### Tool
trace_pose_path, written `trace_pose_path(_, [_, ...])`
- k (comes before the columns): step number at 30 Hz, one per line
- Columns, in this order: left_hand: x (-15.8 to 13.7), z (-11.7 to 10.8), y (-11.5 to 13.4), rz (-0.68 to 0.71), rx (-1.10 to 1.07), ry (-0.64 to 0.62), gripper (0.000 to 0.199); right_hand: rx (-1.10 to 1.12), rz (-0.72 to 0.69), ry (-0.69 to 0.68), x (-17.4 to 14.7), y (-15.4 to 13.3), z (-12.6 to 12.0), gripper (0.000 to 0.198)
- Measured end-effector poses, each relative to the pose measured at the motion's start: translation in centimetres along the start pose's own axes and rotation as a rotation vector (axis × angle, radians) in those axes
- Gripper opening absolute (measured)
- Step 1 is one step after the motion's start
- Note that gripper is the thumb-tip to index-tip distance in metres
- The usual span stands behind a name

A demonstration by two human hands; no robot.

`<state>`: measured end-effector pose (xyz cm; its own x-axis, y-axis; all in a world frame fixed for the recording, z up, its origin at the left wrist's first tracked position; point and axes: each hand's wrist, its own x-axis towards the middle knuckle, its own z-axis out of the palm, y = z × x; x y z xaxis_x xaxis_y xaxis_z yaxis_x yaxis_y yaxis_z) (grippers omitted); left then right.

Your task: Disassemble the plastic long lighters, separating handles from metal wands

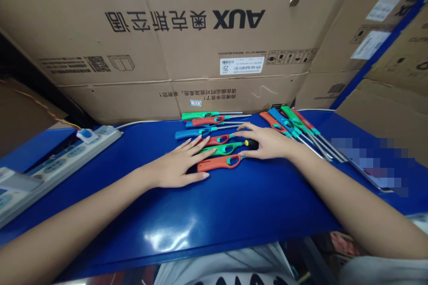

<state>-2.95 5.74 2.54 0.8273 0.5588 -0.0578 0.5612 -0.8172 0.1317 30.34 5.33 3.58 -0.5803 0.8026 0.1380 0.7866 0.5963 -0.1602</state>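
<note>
Several long-nosed gas lighters lie side by side across the blue table. My left hand (177,164) rests palm down with fingers spread over the handles of a red lighter (219,140), a green lighter (220,149) and an orange lighter (217,163). Its fingers hold nothing. My right hand (267,142) is curled over the metal-tube end of these lighters, around a short black-and-yellow handle (251,144), perhaps of a screwdriver. Part of that handle and the lighter tubes are hidden under the hand. Farther back lie a blue lighter (190,134) and more red, blue and green ones.
Right of my right hand, a fanned group of lighters (301,127) points toward me. Beside it lies a flat, pixelated object (374,164). A white power strip (63,160) runs along the table's left side. Cardboard walls (140,53) stand behind and at the right.
</note>
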Motion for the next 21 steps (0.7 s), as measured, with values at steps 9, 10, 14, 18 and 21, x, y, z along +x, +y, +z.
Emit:
trace_pose_path(9, [1.4,-0.5,-4.0,-0.503,-0.150,0.055,0.085,0.006,0.020,-0.140,0.3,-0.8,0.2,0.063])
trace_pose_path(10, [1.6,-0.5,-4.0,-0.472,-0.158,0.025,0.083,0.005,0.020,-0.136,0.3,-0.7,0.2,0.062])
trace_pose_path(14, [2.0,0.0,-3.0,-0.300,-0.142,0.004,0.077,0.008,-0.003,-0.123,0.1,-0.6,0.0,0.058])
trace_pose_path(18, [1.7,0.6,-2.0,-0.188,-0.138,0.007,0.068,-0.009,-0.044,-0.052,0.0,-0.7,-0.1,0.054])
trace_pose_path(21, [1.6,0.7,-1.7,-0.133,-0.140,0.006,0.063,-0.060,-0.026,0.018,0.1,-0.8,0.3,0.068])
